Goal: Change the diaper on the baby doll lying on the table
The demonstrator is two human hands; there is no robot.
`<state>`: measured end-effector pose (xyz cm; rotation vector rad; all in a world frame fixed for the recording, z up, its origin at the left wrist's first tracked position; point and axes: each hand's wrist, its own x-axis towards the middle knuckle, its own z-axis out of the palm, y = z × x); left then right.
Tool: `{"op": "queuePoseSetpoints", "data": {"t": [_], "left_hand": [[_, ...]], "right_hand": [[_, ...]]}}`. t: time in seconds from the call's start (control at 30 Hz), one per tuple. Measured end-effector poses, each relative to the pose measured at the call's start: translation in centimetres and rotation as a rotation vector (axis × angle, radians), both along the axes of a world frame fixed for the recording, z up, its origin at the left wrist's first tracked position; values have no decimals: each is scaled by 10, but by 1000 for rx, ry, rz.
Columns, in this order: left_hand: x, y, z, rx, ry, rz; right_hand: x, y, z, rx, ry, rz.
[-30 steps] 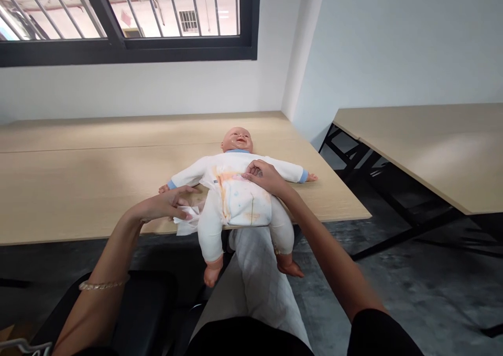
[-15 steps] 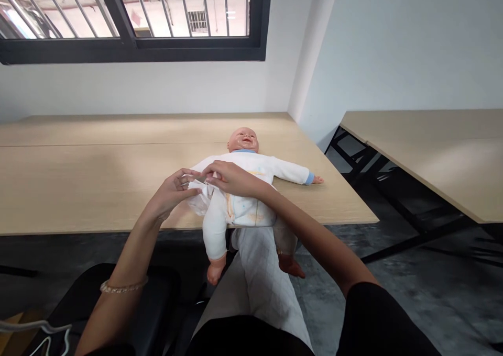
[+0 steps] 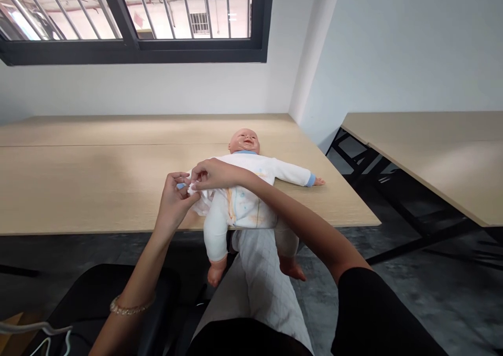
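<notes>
A baby doll (image 3: pixel 253 207) in a white suit with blue cuffs lies on its back on the table, its legs hanging over the front edge. Beside its hip, on the left of the picture, a thin white cloth (image 3: pixel 202 204) hangs in loose folds. My left hand (image 3: pixel 173 201) pinches the upper edge of this cloth between thumb and fingers. Close against it, my right hand (image 3: pixel 216 174) pinches the same edge from the other side. The doll's arm on this side is mostly hidden behind my hands; a bit of blue cuff shows.
The wooden table (image 3: pixel 98 188) reaches to the wall under a barred window (image 3: pixel 188 10). A second table (image 3: pixel 432 152) stands across a gap on the right. A black chair (image 3: pixel 94 288) and a white wire hanger (image 3: pixel 35 327) are at the lower left.
Both my hands have shifted a little to the left, and their fingertips are now closer together on the white cloth. The doll has stayed in place.
</notes>
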<state>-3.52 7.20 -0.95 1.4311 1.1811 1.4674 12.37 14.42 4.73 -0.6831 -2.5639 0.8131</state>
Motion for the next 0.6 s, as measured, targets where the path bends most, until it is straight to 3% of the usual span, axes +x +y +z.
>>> {"op": "queuePoseSetpoints", "data": {"t": [0.17, 0.37, 0.47, 0.6], "left_hand": [[5, -2, -14, 87, 75, 156], [13, -13, -32, 395, 289, 401], [17, -18, -35, 522, 374, 465], [19, -23, -38, 569, 437, 496]], "right_hand": [[-5, 4, 2, -2, -4, -25], [-7, 6, -2, -63, 53, -90], [-8, 8, -8, -80, 93, -124], [-8, 12, -15, -123, 151, -165]]}}
